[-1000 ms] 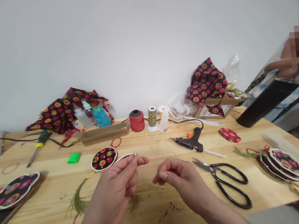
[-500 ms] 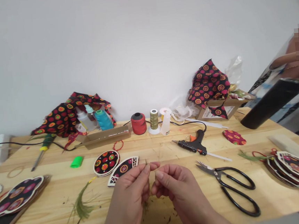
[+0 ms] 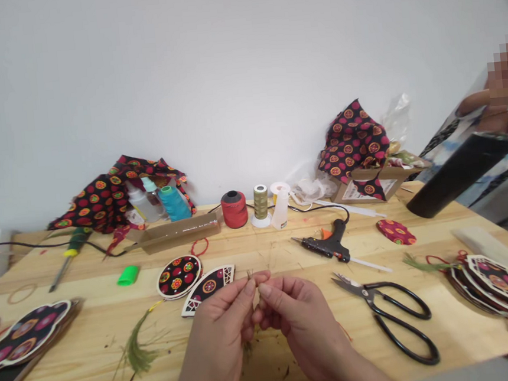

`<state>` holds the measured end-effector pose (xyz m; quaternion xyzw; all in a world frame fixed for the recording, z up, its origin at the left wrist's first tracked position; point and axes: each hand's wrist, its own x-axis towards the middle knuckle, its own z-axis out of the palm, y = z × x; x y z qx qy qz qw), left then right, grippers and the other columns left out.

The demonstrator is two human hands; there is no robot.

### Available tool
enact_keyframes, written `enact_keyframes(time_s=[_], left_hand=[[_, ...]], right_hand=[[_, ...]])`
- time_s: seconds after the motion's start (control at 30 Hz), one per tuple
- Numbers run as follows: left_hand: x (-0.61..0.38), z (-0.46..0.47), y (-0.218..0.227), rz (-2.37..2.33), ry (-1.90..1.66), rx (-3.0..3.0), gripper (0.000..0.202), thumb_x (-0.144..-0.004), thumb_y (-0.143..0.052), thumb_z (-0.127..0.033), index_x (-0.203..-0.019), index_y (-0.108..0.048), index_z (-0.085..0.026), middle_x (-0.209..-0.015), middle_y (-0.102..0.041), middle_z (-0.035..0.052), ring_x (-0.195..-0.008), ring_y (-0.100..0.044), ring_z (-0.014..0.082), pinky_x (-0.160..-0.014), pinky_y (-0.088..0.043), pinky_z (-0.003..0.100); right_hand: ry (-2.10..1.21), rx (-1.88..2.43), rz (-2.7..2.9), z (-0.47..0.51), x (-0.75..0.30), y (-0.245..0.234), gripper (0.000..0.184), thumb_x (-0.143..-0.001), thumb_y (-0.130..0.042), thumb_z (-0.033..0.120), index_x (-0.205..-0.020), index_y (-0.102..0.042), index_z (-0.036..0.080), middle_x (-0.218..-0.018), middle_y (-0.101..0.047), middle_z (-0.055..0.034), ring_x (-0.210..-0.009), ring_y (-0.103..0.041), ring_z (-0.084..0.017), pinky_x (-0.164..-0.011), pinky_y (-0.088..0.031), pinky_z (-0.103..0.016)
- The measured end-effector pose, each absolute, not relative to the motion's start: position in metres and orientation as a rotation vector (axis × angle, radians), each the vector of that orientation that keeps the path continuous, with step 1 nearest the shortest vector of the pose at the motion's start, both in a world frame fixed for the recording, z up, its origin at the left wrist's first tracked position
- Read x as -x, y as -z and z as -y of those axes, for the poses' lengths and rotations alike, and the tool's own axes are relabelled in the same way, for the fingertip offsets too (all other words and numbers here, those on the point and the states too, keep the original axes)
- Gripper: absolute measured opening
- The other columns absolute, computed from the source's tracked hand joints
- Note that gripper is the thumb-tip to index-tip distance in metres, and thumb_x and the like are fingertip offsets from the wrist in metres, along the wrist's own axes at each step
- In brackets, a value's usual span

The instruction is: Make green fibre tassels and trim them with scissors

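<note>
My left hand [image 3: 224, 329] and my right hand [image 3: 294, 317] meet above the wooden table [image 3: 259, 255], fingertips pinched together on a thin greenish tuft of fibres [image 3: 249, 275] that pokes up between them. Just behind my left hand lie a fan-shaped fabric-covered piece [image 3: 209, 288] and a round fabric-covered disc [image 3: 179, 276]. A green feather-like tassel [image 3: 137, 352] lies to the left of my left hand.
Black scissors [image 3: 389, 312] lie right of my hands, a black glue gun [image 3: 327, 244] behind them. Thread spools [image 3: 234, 209], bottles, patterned fabric [image 3: 112, 194] and a cardboard box [image 3: 369, 183] line the wall. Stacks of decorated pieces sit at both edges. Another person stands far right.
My two hands, apart a second ago, have come together and now pinch the tuft jointly. The fan-shaped piece is now uncovered behind my left hand.
</note>
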<state>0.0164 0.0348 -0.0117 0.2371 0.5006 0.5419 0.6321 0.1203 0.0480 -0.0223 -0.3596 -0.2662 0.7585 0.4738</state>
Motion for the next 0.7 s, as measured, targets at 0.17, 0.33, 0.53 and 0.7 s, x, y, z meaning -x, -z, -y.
enact_keyframes(time_s=[0.17, 0.33, 0.53, 0.7], left_hand=[[-0.0168, -0.0339, 0.0141, -1.140, -1.257, -0.550, 0.024, -0.068, -0.074, -0.030, -0.088, -0.076, -0.016, -0.058, -0.060, 0.0004, -0.052, -0.047, 0.0073, -0.046, -0.036, 0.015], [-0.0179, -0.0338, 0.0187, -1.148, -1.250, -0.592, 0.022, -0.070, -0.072, -0.031, -0.087, -0.076, -0.017, -0.055, -0.056, -0.0016, -0.052, -0.045, 0.0078, -0.046, -0.036, 0.016], [-0.0202, -0.0343, 0.0176, -1.082, -1.260, -0.569, 0.016, -0.071, -0.072, -0.029, -0.079, -0.075, -0.016, -0.052, -0.053, -0.0023, -0.050, -0.044, 0.0077, -0.046, -0.037, 0.016], [-0.0190, -0.0360, 0.0184, -1.074, -1.244, -0.538, 0.021, -0.070, -0.072, -0.031, -0.079, -0.074, -0.012, -0.046, -0.044, -0.0053, -0.043, -0.036, 0.0057, -0.040, -0.031, 0.016]], right_hand=[[-1.876, 0.877, 0.630, -0.0499, -0.1194, 0.0235, 0.028, -0.064, -0.075, 0.033, -0.058, -0.063, 0.009, -0.052, -0.062, -0.0042, -0.047, -0.055, -0.010, -0.053, -0.045, -0.024], [-1.880, 0.881, 0.638, -0.0505, -0.1181, 0.0236, 0.028, -0.062, -0.075, 0.033, -0.056, -0.061, 0.009, -0.050, -0.061, -0.0044, -0.044, -0.054, -0.012, -0.053, -0.047, -0.027], [-1.845, 0.931, 0.655, -0.0498, -0.1192, 0.0254, 0.027, -0.063, -0.075, 0.034, -0.061, -0.062, 0.010, -0.048, -0.061, -0.0038, -0.043, -0.055, -0.011, -0.050, -0.044, -0.024], [-1.849, 0.920, 0.725, -0.0496, -0.1229, 0.0301, 0.029, -0.069, -0.072, 0.035, -0.060, -0.059, 0.011, -0.045, -0.056, -0.0001, -0.039, -0.048, -0.006, -0.043, -0.033, -0.017]])
